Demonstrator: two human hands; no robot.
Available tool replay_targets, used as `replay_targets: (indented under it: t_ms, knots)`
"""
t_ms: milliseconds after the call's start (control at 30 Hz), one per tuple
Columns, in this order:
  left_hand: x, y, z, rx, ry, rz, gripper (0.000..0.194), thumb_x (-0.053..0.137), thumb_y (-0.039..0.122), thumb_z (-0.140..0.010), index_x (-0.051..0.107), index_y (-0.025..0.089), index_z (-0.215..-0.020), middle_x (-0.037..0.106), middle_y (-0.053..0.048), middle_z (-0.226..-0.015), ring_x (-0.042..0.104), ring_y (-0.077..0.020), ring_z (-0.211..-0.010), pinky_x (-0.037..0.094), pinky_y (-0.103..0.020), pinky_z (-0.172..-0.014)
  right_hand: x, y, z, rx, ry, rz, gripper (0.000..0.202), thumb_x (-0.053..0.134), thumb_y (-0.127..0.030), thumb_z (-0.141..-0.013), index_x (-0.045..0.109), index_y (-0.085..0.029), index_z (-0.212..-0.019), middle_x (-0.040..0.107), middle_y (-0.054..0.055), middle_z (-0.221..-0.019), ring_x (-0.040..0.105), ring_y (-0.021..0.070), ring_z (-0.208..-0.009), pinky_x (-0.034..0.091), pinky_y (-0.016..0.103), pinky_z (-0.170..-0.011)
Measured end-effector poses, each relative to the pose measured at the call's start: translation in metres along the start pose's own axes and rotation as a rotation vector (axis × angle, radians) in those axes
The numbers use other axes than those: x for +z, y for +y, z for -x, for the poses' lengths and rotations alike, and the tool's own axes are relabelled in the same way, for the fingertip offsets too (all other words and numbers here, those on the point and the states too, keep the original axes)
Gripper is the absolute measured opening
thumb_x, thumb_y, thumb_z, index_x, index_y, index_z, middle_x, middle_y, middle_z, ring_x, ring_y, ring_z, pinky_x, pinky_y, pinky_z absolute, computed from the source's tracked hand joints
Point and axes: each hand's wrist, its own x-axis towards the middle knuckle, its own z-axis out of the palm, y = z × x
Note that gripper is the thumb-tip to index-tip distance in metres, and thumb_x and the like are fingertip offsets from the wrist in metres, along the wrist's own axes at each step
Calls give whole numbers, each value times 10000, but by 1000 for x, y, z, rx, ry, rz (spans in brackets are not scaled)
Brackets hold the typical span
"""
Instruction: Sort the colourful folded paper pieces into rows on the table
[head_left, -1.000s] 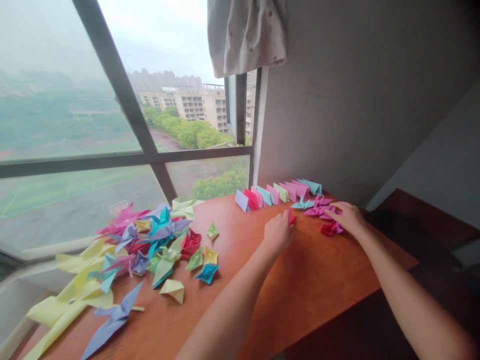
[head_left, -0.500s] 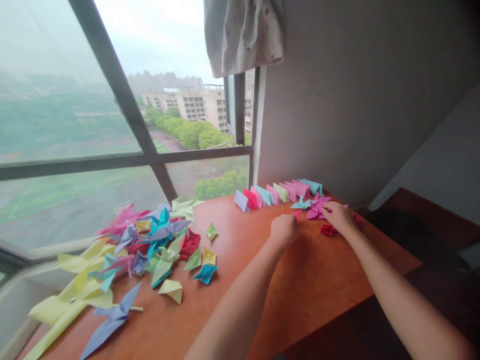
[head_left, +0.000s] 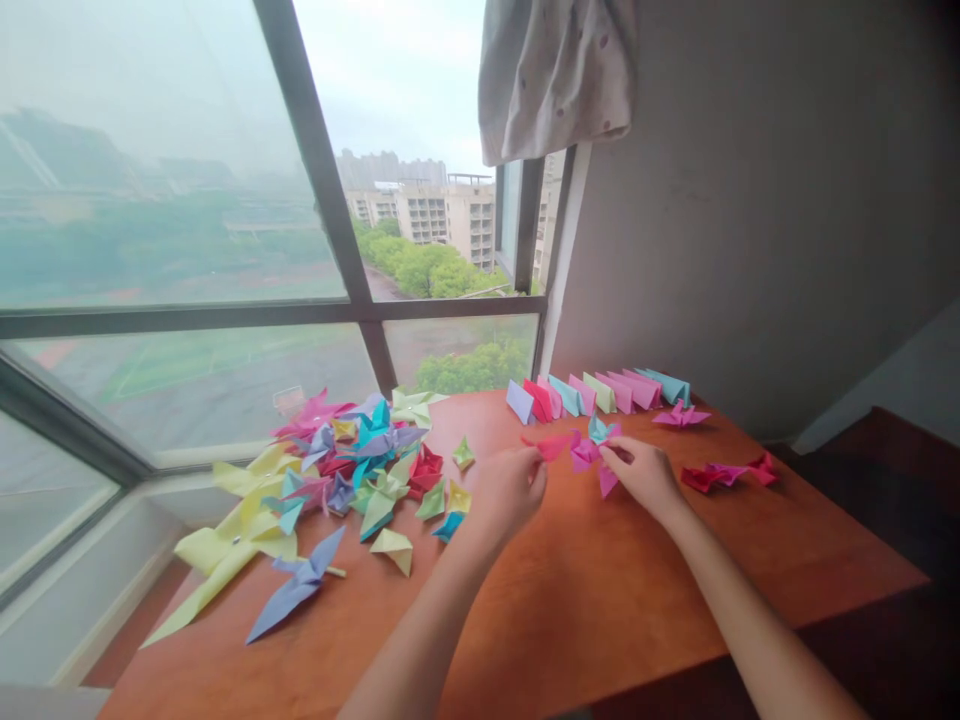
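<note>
Over the middle of the wooden table [head_left: 570, 600], my left hand [head_left: 510, 495] is closed on a red folded paper piece [head_left: 551, 445], whose exact shape is blurred. My right hand [head_left: 646, 478] pinches a magenta origami piece [head_left: 583, 452] with pointed parts. Just behind it shows a light blue origami piece [head_left: 600, 428]; whether it is held too I cannot tell. To the right of my right hand lie a magenta origami crane [head_left: 681, 416] and a short line of red and purple folded papers [head_left: 727, 474].
Along the back edge stands a row of folded paper pieces [head_left: 592, 392] in several colours. A heap of origami [head_left: 375, 450] covers the left side, with a yellow pinwheel [head_left: 232, 540] and a purple one [head_left: 300, 582]. A window [head_left: 360, 310] borders the table; a grey wall [head_left: 712, 250] rises behind.
Both hands have moved left across the table, carrying the red and magenta paper pieces away from the right-hand pieces. The view has turned left.
</note>
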Motion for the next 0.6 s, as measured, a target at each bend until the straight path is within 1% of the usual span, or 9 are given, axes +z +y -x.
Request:
replay_targets:
  t_ms: [67,133,233,300,367,433,500,567,600]
  knots:
    - [-28,-24,23,-43,70,-6,233,441,242,-924,670,211,-958,731,-46,-905,672,-191,-808,458,-267,-696,16,-43,0,-7,-15,-136,256,566,-407,-804,727,-209,-818,746,49,-778,697,228,-723,536,319,-683]
    - [-56,-51,47,-98,198,-22,214,466,262,-914,673,221,-950,737,-32,-911,676,-190,-808,468,-267,-710,33,-89,-2,-63,-67,-258,239,560,-382,-822,715,-200,-820,743,46,-808,691,217,-745,534,312,-694]
    - [-89,-90,85,-264,354,-141,243,483,315,-912,679,223,-1021,743,-37,-1014,691,-210,-851,481,-289,-736,65,-155,-1,-151,-133,-427,200,571,-334,-832,715,-196,-835,740,45,-827,689,202,-769,539,297,-698]
    - [-106,-109,109,-343,366,-236,256,482,340,-916,685,226,-1024,746,-35,-1011,692,-214,-837,479,-289,-716,88,-193,5,-199,-163,-503,166,583,-296,-829,719,-200,-830,737,39,-819,684,188,-756,545,294,-709]
    - [-117,-122,131,-404,349,-315,267,488,348,-914,680,235,-1062,743,-29,-1039,696,-204,-783,475,-283,-678,108,-224,14,-269,-223,-566,158,581,-261,-832,722,-211,-886,738,31,-868,680,173,-778,550,286,-724]
    - [-125,-127,150,-493,372,-388,304,500,359,-909,650,252,-1152,748,-9,-898,690,-204,-704,442,-271,-584,122,-245,26,-365,-331,-592,197,585,-237,-829,715,-232,-978,734,22,-976,676,170,-874,550,275,-742]
    - [-128,-127,164,-548,430,-435,329,517,353,-898,629,262,-1194,720,12,-770,675,-199,-647,400,-256,-526,129,-253,36,-441,-407,-599,234,585,-225,-832,705,-252,-1031,719,14,-1061,661,169,-961,548,266,-758]
    - [-127,-124,170,-555,494,-436,314,527,349,-893,639,266,-1174,692,23,-716,658,-186,-620,387,-246,-517,127,-248,42,-468,-413,-589,235,574,-218,-842,706,-255,-1032,715,12,-1076,656,166,-980,543,271,-785]
    - [-124,-122,171,-539,513,-413,299,532,355,-893,649,265,-1152,683,25,-709,647,-176,-610,394,-244,-523,124,-240,43,-455,-392,-578,231,569,-219,-846,708,-253,-1026,718,12,-1061,661,164,-955,543,275,-786]
